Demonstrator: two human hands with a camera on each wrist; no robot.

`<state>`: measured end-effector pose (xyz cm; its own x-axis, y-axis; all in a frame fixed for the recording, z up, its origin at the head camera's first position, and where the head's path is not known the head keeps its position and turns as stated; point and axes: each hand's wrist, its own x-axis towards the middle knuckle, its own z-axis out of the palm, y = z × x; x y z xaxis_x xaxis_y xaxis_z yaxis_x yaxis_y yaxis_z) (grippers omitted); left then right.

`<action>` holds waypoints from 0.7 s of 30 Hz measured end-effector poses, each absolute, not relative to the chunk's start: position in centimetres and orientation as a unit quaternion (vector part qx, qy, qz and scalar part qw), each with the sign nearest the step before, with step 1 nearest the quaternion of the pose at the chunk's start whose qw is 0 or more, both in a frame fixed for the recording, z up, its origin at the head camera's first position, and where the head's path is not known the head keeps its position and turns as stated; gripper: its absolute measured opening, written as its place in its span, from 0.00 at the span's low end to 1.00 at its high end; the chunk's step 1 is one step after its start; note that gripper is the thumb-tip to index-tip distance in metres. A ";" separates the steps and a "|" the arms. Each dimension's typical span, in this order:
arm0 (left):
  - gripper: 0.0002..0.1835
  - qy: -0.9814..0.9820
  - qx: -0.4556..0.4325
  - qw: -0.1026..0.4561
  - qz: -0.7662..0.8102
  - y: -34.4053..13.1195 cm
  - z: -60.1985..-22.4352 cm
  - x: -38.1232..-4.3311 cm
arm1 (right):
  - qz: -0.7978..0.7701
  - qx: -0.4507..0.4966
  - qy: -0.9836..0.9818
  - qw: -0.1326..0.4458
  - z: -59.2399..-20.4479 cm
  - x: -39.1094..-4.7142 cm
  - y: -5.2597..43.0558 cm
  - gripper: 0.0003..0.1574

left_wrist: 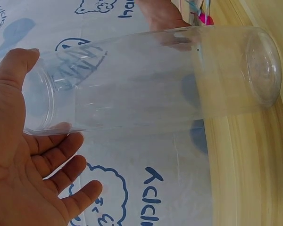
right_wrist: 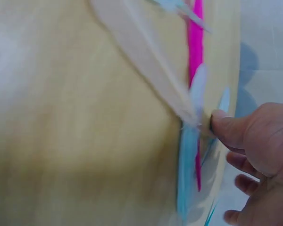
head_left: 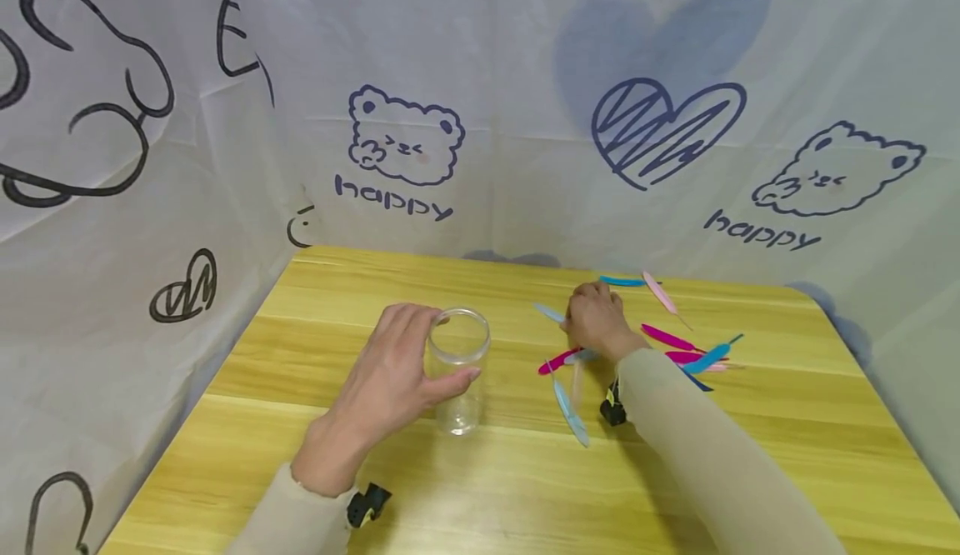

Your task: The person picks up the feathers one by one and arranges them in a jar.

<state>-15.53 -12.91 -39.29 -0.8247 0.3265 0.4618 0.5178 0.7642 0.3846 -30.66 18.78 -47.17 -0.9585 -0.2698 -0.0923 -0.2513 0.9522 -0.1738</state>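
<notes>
My left hand (head_left: 401, 363) grips a clear plastic cylinder (head_left: 461, 392) near its open rim, thumb on one side and fingers on the other. In the left wrist view the cylinder (left_wrist: 146, 80) spans from my thumb to its round base over the wood. My right hand (head_left: 597, 317) is down among scattered feathers. A magenta feather (head_left: 552, 362) and a light blue feather (head_left: 570, 413) lie in front of it. In the right wrist view its thumb tip is right beside a pale blue feather (right_wrist: 224, 101), close to a beige feather (right_wrist: 141, 56); whether it pinches one I cannot tell.
On the right of the wooden table (head_left: 300, 322) lie more feathers: a magenta one (head_left: 667, 337), a blue one (head_left: 708, 359), and a pink one (head_left: 658, 292) farther back. Printed white cloth (head_left: 517, 188) hangs behind the table and along its left side.
</notes>
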 end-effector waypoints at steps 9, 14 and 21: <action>0.41 -0.923 -0.221 0.180 -0.259 -13.0 -39.5 -15.4 | -0.039 -0.159 0.986 0.039 -47.0 -30.7 18.4 0.08; 0.40 -0.921 -0.223 0.184 -0.260 -13.0 -39.5 -15.5 | -0.025 -0.169 0.985 0.009 -47.6 -30.4 18.5 0.05; 0.40 -0.921 -0.223 0.184 -0.260 -12.9 -39.6 -15.5 | -0.014 -0.174 0.985 -0.011 -47.9 -30.3 18.5 0.06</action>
<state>-15.52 -12.94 -39.57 -0.8330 0.3143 0.4553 0.5059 0.7657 0.3971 -30.28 18.53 -47.92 -0.9390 -0.3428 0.0272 -0.3435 0.9389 -0.0227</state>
